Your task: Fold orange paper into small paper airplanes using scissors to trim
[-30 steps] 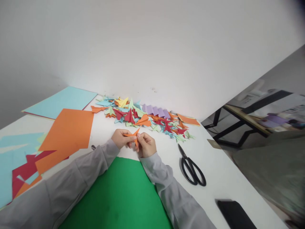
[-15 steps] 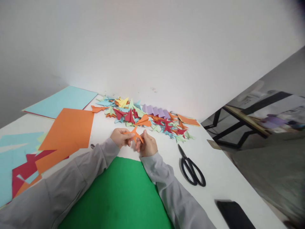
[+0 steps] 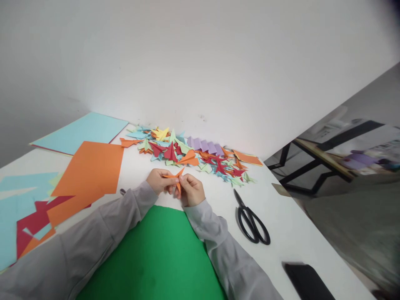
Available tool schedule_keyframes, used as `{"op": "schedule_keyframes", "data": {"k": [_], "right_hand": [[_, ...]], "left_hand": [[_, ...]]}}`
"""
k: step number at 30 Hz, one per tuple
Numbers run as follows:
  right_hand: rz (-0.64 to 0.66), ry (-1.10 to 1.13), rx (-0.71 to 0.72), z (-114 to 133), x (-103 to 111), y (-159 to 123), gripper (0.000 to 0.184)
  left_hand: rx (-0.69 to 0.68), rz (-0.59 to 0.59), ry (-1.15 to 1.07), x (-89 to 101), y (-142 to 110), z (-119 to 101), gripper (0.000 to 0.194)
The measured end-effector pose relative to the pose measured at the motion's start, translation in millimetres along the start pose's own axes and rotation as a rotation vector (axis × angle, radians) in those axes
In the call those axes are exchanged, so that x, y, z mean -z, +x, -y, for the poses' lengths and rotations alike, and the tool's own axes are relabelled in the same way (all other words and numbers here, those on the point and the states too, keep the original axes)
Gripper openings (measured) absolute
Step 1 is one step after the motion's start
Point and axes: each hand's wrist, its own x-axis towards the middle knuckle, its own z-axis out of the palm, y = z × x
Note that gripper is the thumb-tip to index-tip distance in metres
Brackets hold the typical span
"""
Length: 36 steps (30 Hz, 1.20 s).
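Note:
Both my hands meet at the middle of the white table [image 3: 293, 225], pinching a small folded orange paper piece [image 3: 175, 177] between them. My left hand [image 3: 159, 181] grips its left side with closed fingers. My right hand [image 3: 193, 190] holds its right side, thumb and fingers pressed on the fold. One pointed tip sticks up between the hands. Just beyond them lies a pile of folded paper shapes [image 3: 187, 156] in red, orange, green, blue and yellow. A green paper sheet [image 3: 156, 258] lies under my forearms.
Black scissors [image 3: 251, 223] lie to the right of my right hand. A black flat object [image 3: 308, 281] sits near the front right edge. Orange sheet [image 3: 90, 168], light blue sheet [image 3: 83, 133] and red and blue offcuts [image 3: 28, 225] cover the left. A pleated purple paper [image 3: 204, 145] lies by the wall.
The orange piece turned between my fingers: half a second ago its lower flap pointed out to the right, now it is tucked back down between the hands. My hands stayed in place.

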Motion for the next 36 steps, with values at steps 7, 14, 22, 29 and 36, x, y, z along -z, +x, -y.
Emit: {"op": "schedule_keyframes", "data": {"k": [7, 14, 22, 29, 36], "right_hand": [[-0.096, -0.015, 0.025, 1, 0, 0, 0.039], [-0.161, 0.053, 0.022, -3, 1, 3, 0.039], [-0.208, 0.091, 0.017, -4, 4, 6, 0.039], [-0.237, 0.054, 0.065, -2, 0, 4, 0.038], [-0.217, -0.008, 0.093, 1, -1, 2, 0.036]], "left_hand": [[0.087, 0.046, -0.131, -5.6, -5, -9, 0.037], [0.095, 0.065, -0.192, -5.5, -2, -5, 0.038], [0.127, 0.162, -0.272, -6.9, -3, -6, 0.039], [0.043, -0.064, -0.278, -7.6, -3, -9, 0.027], [0.106, -0.043, -0.34, -7.9, -4, -14, 0.032]]}}
